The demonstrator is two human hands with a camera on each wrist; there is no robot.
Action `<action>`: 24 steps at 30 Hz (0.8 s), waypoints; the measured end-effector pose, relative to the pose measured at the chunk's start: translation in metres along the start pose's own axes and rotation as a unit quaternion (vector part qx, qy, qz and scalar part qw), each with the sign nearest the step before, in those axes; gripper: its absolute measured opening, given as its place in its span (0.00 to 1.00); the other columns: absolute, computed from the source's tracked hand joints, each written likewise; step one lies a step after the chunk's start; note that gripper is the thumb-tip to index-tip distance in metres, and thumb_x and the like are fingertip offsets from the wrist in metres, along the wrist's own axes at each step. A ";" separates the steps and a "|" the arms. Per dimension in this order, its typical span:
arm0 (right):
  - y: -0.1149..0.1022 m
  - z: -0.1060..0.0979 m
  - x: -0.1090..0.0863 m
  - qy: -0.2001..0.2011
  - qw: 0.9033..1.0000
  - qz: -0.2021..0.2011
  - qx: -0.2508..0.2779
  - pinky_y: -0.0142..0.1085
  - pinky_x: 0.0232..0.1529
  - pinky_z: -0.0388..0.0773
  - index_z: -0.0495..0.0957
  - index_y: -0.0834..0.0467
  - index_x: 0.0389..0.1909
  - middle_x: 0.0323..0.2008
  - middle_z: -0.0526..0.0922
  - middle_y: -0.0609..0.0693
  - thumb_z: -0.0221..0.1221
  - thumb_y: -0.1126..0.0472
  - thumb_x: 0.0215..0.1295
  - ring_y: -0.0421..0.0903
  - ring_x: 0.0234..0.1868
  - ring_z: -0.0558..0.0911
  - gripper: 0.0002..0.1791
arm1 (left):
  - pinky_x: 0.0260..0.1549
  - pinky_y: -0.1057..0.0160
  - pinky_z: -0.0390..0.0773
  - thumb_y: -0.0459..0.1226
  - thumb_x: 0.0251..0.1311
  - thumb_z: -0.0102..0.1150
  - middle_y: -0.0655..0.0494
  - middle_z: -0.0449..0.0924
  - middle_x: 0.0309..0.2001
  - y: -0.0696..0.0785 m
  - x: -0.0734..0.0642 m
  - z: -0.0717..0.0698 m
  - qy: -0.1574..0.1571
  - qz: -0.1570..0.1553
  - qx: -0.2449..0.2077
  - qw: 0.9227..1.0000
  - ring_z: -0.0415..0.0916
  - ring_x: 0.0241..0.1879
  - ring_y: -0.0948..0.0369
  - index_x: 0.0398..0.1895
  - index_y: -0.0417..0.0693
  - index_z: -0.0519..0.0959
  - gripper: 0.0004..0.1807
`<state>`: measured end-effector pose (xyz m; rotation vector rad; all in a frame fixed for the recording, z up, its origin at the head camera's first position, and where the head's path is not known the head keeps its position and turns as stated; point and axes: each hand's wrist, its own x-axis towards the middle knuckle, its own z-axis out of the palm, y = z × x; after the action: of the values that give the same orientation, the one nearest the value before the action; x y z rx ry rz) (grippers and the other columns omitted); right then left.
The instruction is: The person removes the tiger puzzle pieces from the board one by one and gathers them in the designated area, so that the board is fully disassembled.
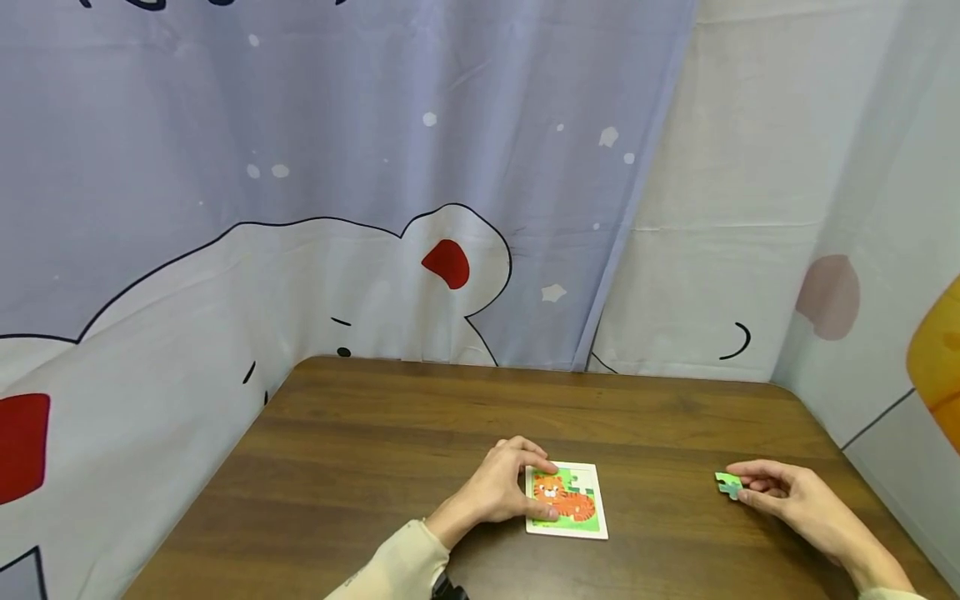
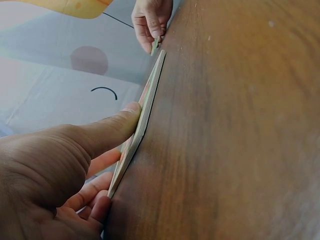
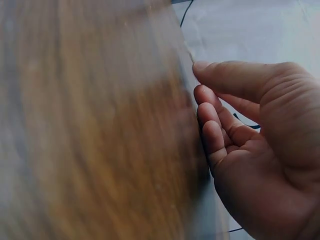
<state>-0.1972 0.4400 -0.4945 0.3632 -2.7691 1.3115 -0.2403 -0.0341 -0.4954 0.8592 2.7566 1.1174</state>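
Note:
A small tiger jigsaw puzzle point(image 1: 576, 505) in a white-edged board lies flat on the brown table, its upper right part showing a pale gap. My left hand point(image 1: 506, 486) holds the board from its left side, thumb and index finger spread over the picture. In the left wrist view, the thumb of the left hand point(image 2: 65, 165) presses on the thin board point(image 2: 146, 112), the other fingers at its edge. Off to the right, my right hand point(image 1: 795, 500) pinches a green puzzle piece point(image 1: 728, 484) between thumb and fingers. In the right wrist view, the right hand point(image 3: 265, 130) mostly hides that piece.
The wooden table point(image 1: 390, 417) reaches back to a printed curtain point(image 1: 360, 275) along its far and left sides. Another pale printed cloth point(image 1: 892, 333) hangs by the right edge, near the right hand. Bare tabletop lies between the board and the right hand.

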 end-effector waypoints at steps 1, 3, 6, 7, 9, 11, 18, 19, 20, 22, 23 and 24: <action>0.000 0.001 0.000 0.004 1.000 -0.003 -0.003 0.31 0.38 0.83 0.85 0.69 0.62 0.44 0.89 0.45 0.70 0.69 0.74 0.38 0.40 0.84 0.18 | 0.70 0.52 0.73 0.48 0.45 0.94 0.60 0.84 0.63 0.000 0.000 0.000 0.000 0.000 0.000 1.000 0.74 0.64 0.58 0.57 0.58 0.93 0.32; 0.001 0.002 -0.001 0.010 1.000 -0.005 -0.009 0.30 0.38 0.82 0.85 0.69 0.61 0.44 0.88 0.45 0.71 0.69 0.73 0.37 0.40 0.84 0.18 | 0.70 0.52 0.74 0.48 0.45 0.94 0.60 0.84 0.63 0.001 0.000 0.000 0.000 -0.003 -0.001 1.000 0.74 0.65 0.57 0.57 0.58 0.93 0.32; 0.001 0.004 -0.002 0.016 1.000 -0.005 -0.016 0.29 0.38 0.82 0.85 0.68 0.61 0.44 0.88 0.46 0.72 0.68 0.72 0.36 0.40 0.83 0.19 | 0.70 0.52 0.74 0.49 0.45 0.94 0.61 0.84 0.64 0.001 -0.001 0.000 -0.001 -0.007 -0.003 1.000 0.74 0.65 0.57 0.57 0.58 0.93 0.32; 0.001 0.004 -0.002 0.017 1.000 -0.005 -0.019 0.29 0.38 0.82 0.86 0.68 0.61 0.44 0.88 0.46 0.72 0.68 0.72 0.36 0.40 0.83 0.19 | 0.69 0.52 0.74 0.49 0.45 0.94 0.61 0.84 0.63 0.002 -0.001 0.000 0.000 -0.004 -0.001 1.000 0.74 0.65 0.57 0.57 0.58 0.93 0.32; 0.002 0.005 -0.002 0.018 1.000 -0.004 -0.025 0.29 0.39 0.82 0.86 0.67 0.60 0.44 0.88 0.47 0.73 0.67 0.72 0.35 0.40 0.83 0.19 | 0.70 0.52 0.74 0.49 0.46 0.94 0.61 0.84 0.63 0.002 -0.001 0.000 -0.001 -0.005 -0.002 1.000 0.74 0.65 0.58 0.57 0.58 0.93 0.32; 0.002 0.005 -0.002 0.019 0.999 -0.003 -0.031 0.29 0.39 0.82 0.86 0.67 0.60 0.44 0.88 0.47 0.73 0.67 0.72 0.35 0.41 0.82 0.19 | 0.70 0.52 0.73 0.49 0.46 0.94 0.61 0.84 0.63 0.002 -0.001 0.000 -0.001 -0.004 -0.002 1.000 0.74 0.65 0.57 0.57 0.58 0.93 0.32; 0.001 0.006 -0.003 0.015 0.999 0.009 -0.039 0.29 0.39 0.82 0.86 0.66 0.61 0.44 0.86 0.48 0.74 0.66 0.72 0.35 0.40 0.82 0.19 | 0.73 0.50 0.72 0.49 0.46 0.94 0.61 0.84 0.63 0.001 0.000 0.000 -0.004 0.000 -0.001 1.000 0.74 0.67 0.55 0.58 0.58 0.93 0.32; 0.001 0.006 -0.003 0.014 0.999 0.009 -0.038 0.29 0.39 0.82 0.86 0.66 0.61 0.44 0.86 0.48 0.73 0.66 0.72 0.35 0.40 0.82 0.19 | 0.73 0.50 0.72 0.49 0.46 0.94 0.61 0.84 0.63 0.001 0.000 0.000 -0.005 0.000 -0.001 1.000 0.74 0.67 0.55 0.58 0.58 0.93 0.32; 0.001 0.006 -0.003 0.015 0.999 0.008 -0.037 0.29 0.39 0.82 0.86 0.66 0.61 0.44 0.86 0.48 0.73 0.66 0.72 0.35 0.40 0.82 0.19 | 0.73 0.50 0.72 0.49 0.46 0.94 0.62 0.84 0.63 0.001 0.000 0.000 -0.005 -0.001 0.000 1.000 0.74 0.66 0.56 0.58 0.59 0.93 0.32; 0.001 0.006 -0.002 0.015 0.999 0.004 -0.035 0.29 0.39 0.82 0.86 0.67 0.61 0.44 0.87 0.48 0.73 0.67 0.72 0.35 0.40 0.82 0.20 | 0.73 0.50 0.72 0.49 0.46 0.94 0.62 0.84 0.63 0.001 0.000 -0.001 -0.005 0.000 0.001 1.000 0.74 0.66 0.56 0.58 0.59 0.93 0.32; 0.001 0.006 -0.002 0.015 0.999 0.002 -0.034 0.29 0.39 0.82 0.86 0.67 0.61 0.44 0.87 0.48 0.73 0.67 0.72 0.35 0.40 0.82 0.20 | 0.73 0.51 0.71 0.49 0.46 0.94 0.62 0.84 0.63 0.001 0.000 0.000 -0.004 0.000 0.001 1.000 0.74 0.66 0.56 0.57 0.59 0.93 0.32; 0.001 0.006 -0.002 0.016 0.999 0.001 -0.033 0.29 0.39 0.82 0.86 0.67 0.61 0.44 0.87 0.48 0.73 0.67 0.72 0.35 0.40 0.83 0.20 | 0.73 0.50 0.71 0.49 0.46 0.94 0.62 0.84 0.63 0.001 -0.001 -0.001 -0.004 0.000 0.000 1.000 0.74 0.66 0.56 0.57 0.59 0.93 0.32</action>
<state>-0.1952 0.4360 -0.4991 0.3334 -2.7793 1.2122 -0.2395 -0.0341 -0.4944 0.8627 2.7507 1.1103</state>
